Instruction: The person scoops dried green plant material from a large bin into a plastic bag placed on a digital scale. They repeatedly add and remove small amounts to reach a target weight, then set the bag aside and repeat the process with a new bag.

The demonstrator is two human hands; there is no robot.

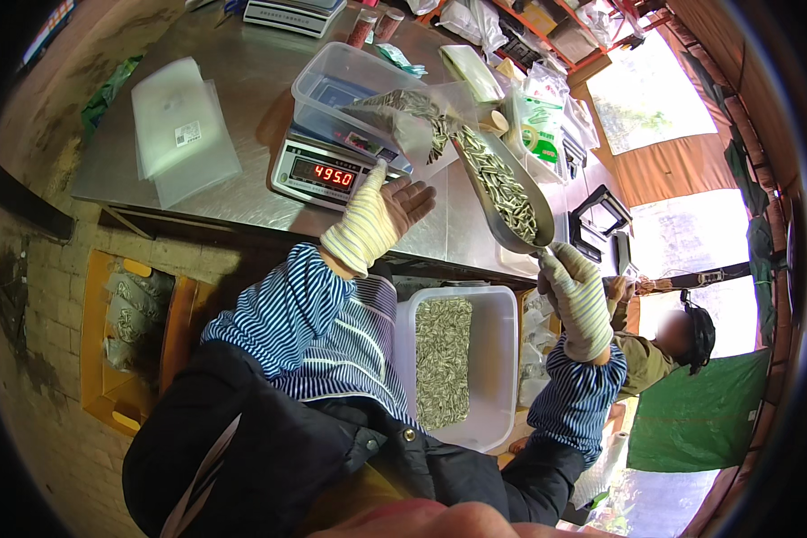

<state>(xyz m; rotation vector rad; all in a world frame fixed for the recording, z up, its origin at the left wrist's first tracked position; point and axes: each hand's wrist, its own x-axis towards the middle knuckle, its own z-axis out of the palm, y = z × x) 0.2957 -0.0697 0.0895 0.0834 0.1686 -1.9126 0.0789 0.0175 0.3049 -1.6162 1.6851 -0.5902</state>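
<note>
My right hand (575, 302), in a striped knit glove, grips the handle of a metal scoop (543, 195) heaped with what look like striped sunflower seeds (501, 188). The scoop's front edge meets the mouth of a clear plastic bag (458, 101), partly filled with the same seeds. That bag lies tilted across a clear plastic tub (309, 84) on a digital scale (289, 168) with lit red digits. My left hand (383, 215), gloved with bare fingertips, is held palm up just below the bag, beside the scale's display. Nothing is in it.
Flat clear bags (188, 134) lie on the steel table (255, 81). A white bin of seeds (504, 363) stands below its edge. A yellow crate (97, 336) with filled bags is at left. Another person (645, 356) is at right. A second scale (296, 20) sits farther back.
</note>
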